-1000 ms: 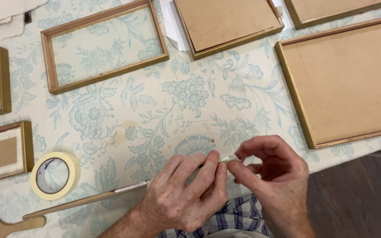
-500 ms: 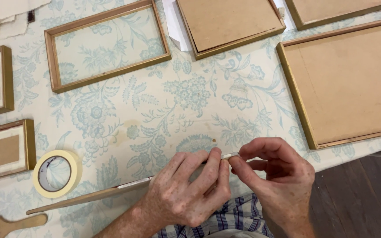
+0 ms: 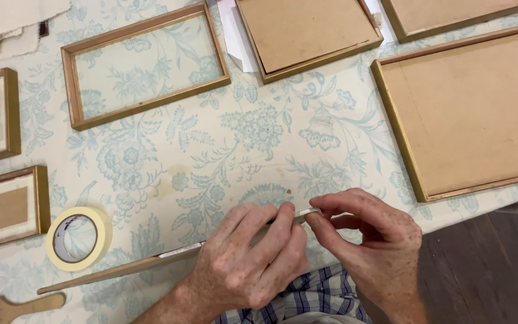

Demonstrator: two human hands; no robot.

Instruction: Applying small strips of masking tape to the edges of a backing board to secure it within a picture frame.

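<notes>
While both hands [image 3: 307, 252] pinch the wooden strip [image 3: 121, 270], the cream tape roll [image 3: 78, 237] lies left.

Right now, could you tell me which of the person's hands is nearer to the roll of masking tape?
The left. The left hand grips the thin wooden strip just right of the roll of masking tape; the right hand pinches the strip's far end, farther right.

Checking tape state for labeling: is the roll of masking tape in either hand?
No, the roll of masking tape lies on the floral tablecloth, apart from the left hand and right hand, which pinch the thin wooden strip.
</notes>
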